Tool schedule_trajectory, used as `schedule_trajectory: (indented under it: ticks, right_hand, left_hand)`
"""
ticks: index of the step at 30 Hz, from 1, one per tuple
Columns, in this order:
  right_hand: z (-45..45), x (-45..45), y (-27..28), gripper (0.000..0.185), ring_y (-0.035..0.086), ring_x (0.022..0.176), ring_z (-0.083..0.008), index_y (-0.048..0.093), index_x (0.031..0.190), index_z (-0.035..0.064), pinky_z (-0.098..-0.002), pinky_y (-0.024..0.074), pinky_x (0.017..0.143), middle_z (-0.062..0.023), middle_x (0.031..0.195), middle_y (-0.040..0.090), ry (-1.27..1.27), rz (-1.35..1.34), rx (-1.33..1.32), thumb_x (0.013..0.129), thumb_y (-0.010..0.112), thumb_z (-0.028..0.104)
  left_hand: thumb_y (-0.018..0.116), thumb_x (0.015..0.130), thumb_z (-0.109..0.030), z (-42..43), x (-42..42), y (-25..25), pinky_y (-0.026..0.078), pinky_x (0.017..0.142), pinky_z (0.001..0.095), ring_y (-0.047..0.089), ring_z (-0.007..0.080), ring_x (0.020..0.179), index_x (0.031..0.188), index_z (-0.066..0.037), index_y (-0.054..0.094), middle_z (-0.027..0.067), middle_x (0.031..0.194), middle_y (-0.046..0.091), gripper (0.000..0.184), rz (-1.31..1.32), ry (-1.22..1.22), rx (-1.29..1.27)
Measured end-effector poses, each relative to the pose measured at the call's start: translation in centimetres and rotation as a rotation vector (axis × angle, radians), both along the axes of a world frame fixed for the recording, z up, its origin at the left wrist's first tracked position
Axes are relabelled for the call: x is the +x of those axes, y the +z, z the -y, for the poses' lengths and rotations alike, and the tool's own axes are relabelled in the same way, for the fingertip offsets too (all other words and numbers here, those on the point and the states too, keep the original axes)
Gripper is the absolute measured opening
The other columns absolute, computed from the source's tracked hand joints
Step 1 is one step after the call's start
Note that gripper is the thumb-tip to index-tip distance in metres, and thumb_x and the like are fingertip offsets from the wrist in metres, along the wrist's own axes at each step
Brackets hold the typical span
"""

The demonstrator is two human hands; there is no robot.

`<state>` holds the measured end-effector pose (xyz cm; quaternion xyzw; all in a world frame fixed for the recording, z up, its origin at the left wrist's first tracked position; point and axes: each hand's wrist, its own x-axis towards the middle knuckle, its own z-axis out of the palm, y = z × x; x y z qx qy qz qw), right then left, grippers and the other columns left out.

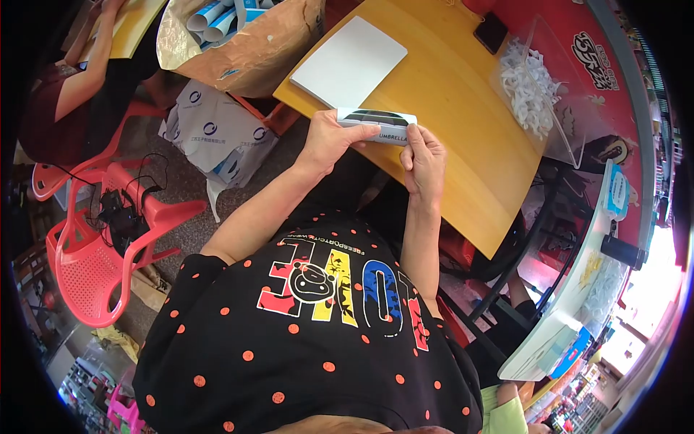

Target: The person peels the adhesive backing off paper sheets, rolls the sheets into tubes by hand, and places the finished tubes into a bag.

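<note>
Between my two hands is a rolled paper sleeve (377, 133), white and grey with a dark picture and the word UMBRELLA. It is level, above the near edge of the wooden table (448, 108). My left hand (327, 143) grips its left end, the thumb lying along the front. At the right end, my right hand (424, 155) pinches the sleeve between thumb and fingers. A stack of white sheets (350, 62) lies on the table just beyond the sleeve.
An open paper bag (242, 54) of rolled sleeves stands at upper left, above a white printed sack (210, 130). Red chairs (94, 271) and a seated person (72, 101) are left. A clear box (531, 90) of white pieces and a phone (491, 33) are at upper right.
</note>
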<state>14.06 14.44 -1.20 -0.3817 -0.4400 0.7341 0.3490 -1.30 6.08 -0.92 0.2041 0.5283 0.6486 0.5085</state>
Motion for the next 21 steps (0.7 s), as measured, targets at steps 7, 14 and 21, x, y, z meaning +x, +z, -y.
schedule_trajectory:
  ticks: [7, 14, 21]
  right_hand:
    - [0.4, -0.8, 0.8, 0.017, 0.039, 0.041, -0.0016, 0.064, 0.094, -0.0025, -0.0177, 0.0274, 0.039, 0.0035, 0.059, 0.054, 0.048, -0.036, -0.051, 0.091, 0.057, 0.013]
    - [0.6, -0.9, 0.6, 0.016, 0.040, 0.041, -0.0025, 0.064, 0.094, -0.0032, -0.0180, 0.0286, 0.039, 0.0023, 0.061, 0.055, -0.038, -0.086, -0.035, 0.090, 0.059, 0.011]
    - [0.7, -0.7, 0.6, 0.016, 0.040, 0.042, -0.0033, 0.064, 0.093, -0.0041, -0.0182, 0.0289, 0.039, 0.0000, 0.069, 0.058, -0.042, -0.100, -0.040, 0.090, 0.059, 0.011]
  left_hand:
    - [0.074, 0.076, -0.008, 0.1, -0.4, 0.1, 0.052, 0.060, 0.0220, 0.063, 0.0101, 0.072, 0.094, 0.000, 0.067, 0.0053, 0.083, 0.067, 0.021, -0.007, -0.002, -0.015]
    - [0.071, 0.080, -0.011, 0.3, -1.5, -0.1, 0.053, 0.061, 0.0216, 0.062, 0.0099, 0.073, 0.094, 0.001, 0.067, 0.0056, 0.086, 0.067, 0.019, 0.060, -0.047, -0.012]
    - [0.070, 0.081, -0.015, 0.5, -2.4, 0.0, 0.050, 0.058, 0.0207, 0.059, 0.0065, 0.070, 0.089, 0.000, 0.068, 0.0029, 0.080, 0.066, 0.017, -0.029, -0.056, -0.047]
